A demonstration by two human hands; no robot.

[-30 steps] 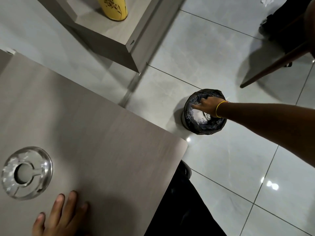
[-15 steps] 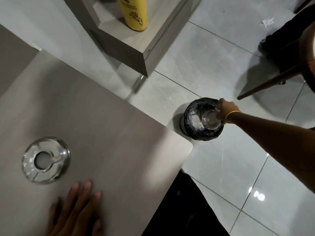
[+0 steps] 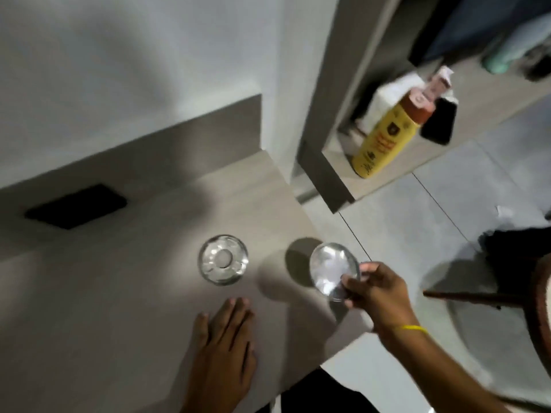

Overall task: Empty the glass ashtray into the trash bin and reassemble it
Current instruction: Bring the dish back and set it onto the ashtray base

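Observation:
The glass ashtray is in two parts. Its ring-shaped top piece (image 3: 223, 259) with a round centre hole lies flat on the grey table (image 3: 119, 293). My right hand (image 3: 377, 292), with a yellow band at the wrist, grips the round glass bowl (image 3: 332, 271) by its edge, tilted, over the table's right edge and a short way right of the ring piece. My left hand (image 3: 222, 350) rests flat on the table, palm down, just in front of the ring piece and apart from it. The trash bin is out of view.
A black rectangular plate (image 3: 76, 205) sits at the table's back left by the wall. A low shelf unit (image 3: 387, 180) to the right holds a yellow bottle (image 3: 384, 138). A dark chair leg (image 3: 477, 296) crosses the tiled floor at right.
My right hand has lifted the glass bowl out of the trash bin and carried it back to the table's edge. The view has swung up and left, so the bin is gone from sight.

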